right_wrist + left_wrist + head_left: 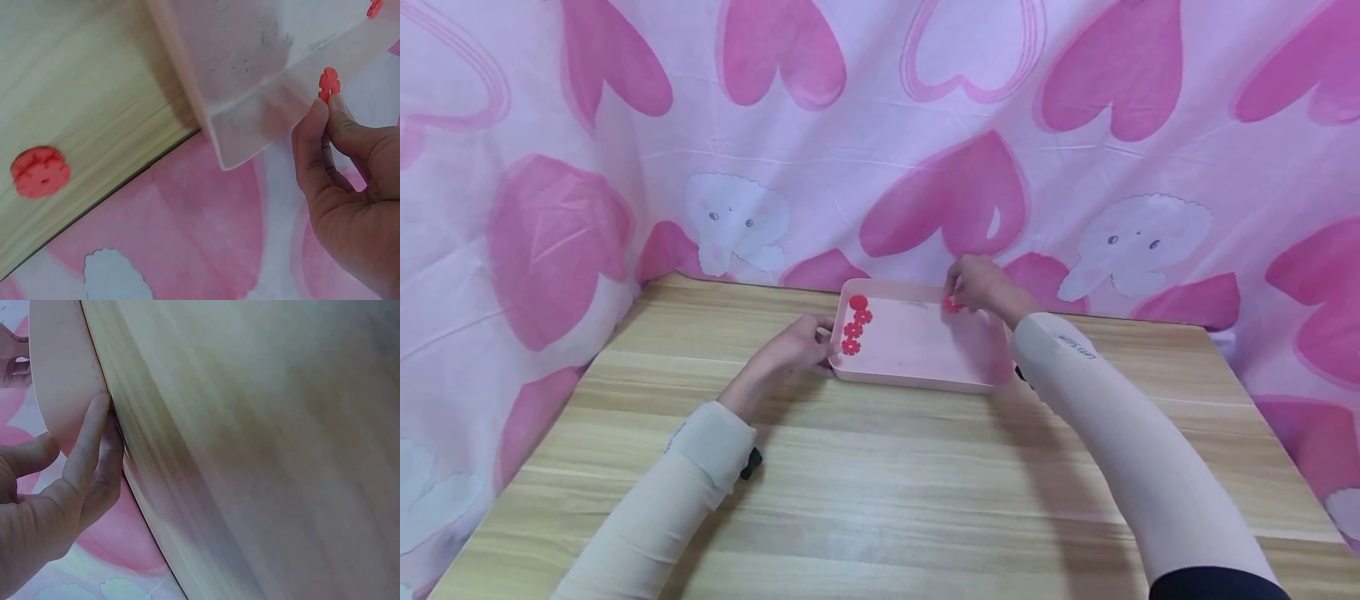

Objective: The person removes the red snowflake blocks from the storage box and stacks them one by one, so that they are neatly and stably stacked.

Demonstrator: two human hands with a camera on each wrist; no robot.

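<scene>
A shallow pink tray (917, 354) lies near the back of the table. My left hand (801, 343) holds its left end, thumb at the rim and fingers (87, 440) against the outer wall. At the tray's back right, my right hand (979, 285) pinches a red notched plastic disc (329, 83) between thumb and fingertips. The disc is held upright, over the tray's back wall in the right wrist view. Along the tray's left side, several red notched discs (852, 330) lie in a row on its floor.
More red notched discs (41, 175) lie stacked on the table to the right of the tray, hidden by my right arm in the head view. Pink heart-patterned cloth (880, 125) hangs right behind the wooden table (865, 483) and along its sides.
</scene>
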